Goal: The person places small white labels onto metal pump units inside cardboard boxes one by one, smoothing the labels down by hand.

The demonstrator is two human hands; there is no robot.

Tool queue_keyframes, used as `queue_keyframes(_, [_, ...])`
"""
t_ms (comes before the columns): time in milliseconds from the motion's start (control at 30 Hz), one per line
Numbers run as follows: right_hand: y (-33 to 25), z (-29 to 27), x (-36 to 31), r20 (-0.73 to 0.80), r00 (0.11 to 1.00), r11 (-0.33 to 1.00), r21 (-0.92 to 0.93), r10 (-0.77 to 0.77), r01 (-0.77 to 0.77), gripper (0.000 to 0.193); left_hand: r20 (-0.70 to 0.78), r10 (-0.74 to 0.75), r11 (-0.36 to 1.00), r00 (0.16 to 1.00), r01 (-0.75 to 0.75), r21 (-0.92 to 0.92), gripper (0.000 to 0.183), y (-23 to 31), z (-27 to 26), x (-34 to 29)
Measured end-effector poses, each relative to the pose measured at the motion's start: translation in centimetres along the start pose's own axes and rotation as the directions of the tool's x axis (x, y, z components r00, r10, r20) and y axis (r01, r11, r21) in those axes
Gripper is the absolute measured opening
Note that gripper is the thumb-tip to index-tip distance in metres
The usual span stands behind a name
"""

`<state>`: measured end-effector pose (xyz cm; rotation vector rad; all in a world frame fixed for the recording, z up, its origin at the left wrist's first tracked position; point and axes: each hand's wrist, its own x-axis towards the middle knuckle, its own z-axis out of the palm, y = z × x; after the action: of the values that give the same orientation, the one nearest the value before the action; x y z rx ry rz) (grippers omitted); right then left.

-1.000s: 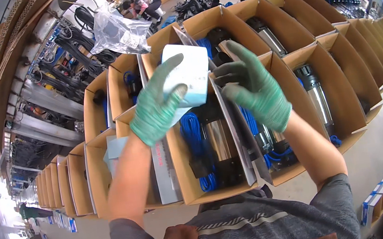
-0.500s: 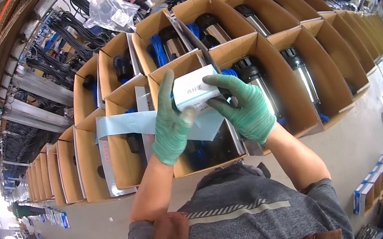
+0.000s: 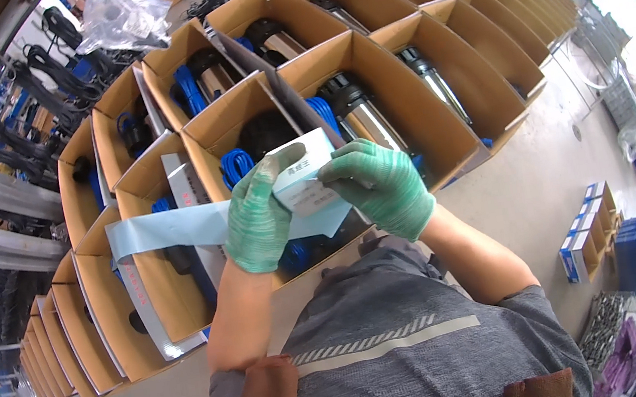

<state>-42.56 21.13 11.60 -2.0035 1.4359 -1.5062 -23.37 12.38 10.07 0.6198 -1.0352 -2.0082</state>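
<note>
A white roll of printed labels (image 3: 305,174) is held at chest height above the open cartons. My gloved left hand (image 3: 258,221) grips it from the left, thumb over the top. My right hand (image 3: 385,186) is closed at its right edge, finger and thumb pinched there; whether a loose label is between them I cannot make out. A pale blue backing strip (image 3: 164,231) trails left behind my left hand, and more of it shows below the roll. Under my hands, a carton (image 3: 215,128) contains a blue cable coil (image 3: 235,166) and a dark round part.
Rows of open cartons surround my hands, several holding steel-and-black cylindrical pumps (image 3: 374,121) with blue cables. Clear plastic bags (image 3: 120,19) hang at the upper left, near black cables (image 3: 40,71). More small cartons (image 3: 587,234) stand on the floor at right.
My view has turned, so the cartons sit further left and lower. The roll has tilted in my hands, and my left thumb now lies over its top. The right fingers have moved to its right edge.
</note>
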Motion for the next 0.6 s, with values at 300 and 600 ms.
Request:
queue_keyframes(300, [-0.8,-7.2,-2.6,-0.055,0.981,0.955,0.226,-0.186,0.193,0.024,-0.165,0.059,0.916,0.985,0.012,0.401,0.049,2.2,4.9,2.1])
queue_keyframes(600, [7.8,-23.4,-6.0,-0.492,0.646,0.697,0.712,0.584,-0.087,0.022,0.032,-0.246,-0.045,0.969,-0.045,0.998,0.074,-0.6,16.6,17.3])
